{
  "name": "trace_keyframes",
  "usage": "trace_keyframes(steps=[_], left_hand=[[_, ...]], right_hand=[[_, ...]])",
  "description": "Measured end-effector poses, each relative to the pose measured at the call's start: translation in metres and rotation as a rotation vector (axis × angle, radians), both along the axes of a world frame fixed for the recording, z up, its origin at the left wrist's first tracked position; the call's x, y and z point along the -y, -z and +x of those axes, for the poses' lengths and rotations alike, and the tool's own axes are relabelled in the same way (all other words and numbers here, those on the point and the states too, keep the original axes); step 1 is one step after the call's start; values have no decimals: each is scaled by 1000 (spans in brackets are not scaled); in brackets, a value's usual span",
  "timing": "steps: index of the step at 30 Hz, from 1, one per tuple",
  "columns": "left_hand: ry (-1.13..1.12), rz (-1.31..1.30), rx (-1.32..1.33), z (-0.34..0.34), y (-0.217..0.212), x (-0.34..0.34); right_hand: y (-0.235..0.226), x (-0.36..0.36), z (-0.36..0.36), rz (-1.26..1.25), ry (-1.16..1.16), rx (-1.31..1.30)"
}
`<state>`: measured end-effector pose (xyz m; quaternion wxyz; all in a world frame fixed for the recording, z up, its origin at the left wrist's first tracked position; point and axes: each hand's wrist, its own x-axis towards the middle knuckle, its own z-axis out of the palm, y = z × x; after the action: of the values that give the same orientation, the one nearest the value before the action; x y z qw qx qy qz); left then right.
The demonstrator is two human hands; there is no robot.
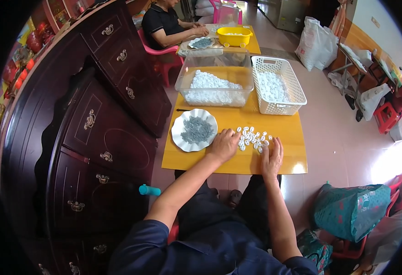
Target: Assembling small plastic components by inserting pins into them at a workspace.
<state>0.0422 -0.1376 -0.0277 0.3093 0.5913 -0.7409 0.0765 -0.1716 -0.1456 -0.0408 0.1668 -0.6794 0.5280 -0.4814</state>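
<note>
Small white oval pieces with two dark holes each (252, 138) lie in a loose patch on the yellow-brown table (201, 162). My left hand (225, 145) rests at the left edge of this patch, palm down, fingers slightly bent, with nothing visible in it. At the patch's right edge stands my right hand (272, 158) on its side, thumb and fingers apart, holding nothing I can see. Beside my left hand sits a white plate with a wavy rim (178, 141), heaped with small grey pieces (196, 130).
Behind the patch stand a clear plastic bin (240, 73) and a white perforated basket (297, 94), both holding white pieces. A dark wooden cabinet (114, 105) flanks the table's left. Beyond, a person in black (157, 27) works beside a yellow tub (234, 39). Bags (352, 211) lie at right.
</note>
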Motion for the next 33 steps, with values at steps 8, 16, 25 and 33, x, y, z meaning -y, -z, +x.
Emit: trace_keyframes(steps=[8, 16, 25, 33], left_hand=[[-13, 7, -5, 2, -1, -11], [-13, 65, -90, 3, -7, -12], [-12, 199, -81, 7, -10, -4], [-14, 314, 230, 10, -13, 14]], right_hand=[[1, 1, 0, -21, 26, -42], [1, 1, -1, -3, 20, -17], [0, 1, 0, 5, 17, 17], [1, 0, 1, -3, 22, 10]])
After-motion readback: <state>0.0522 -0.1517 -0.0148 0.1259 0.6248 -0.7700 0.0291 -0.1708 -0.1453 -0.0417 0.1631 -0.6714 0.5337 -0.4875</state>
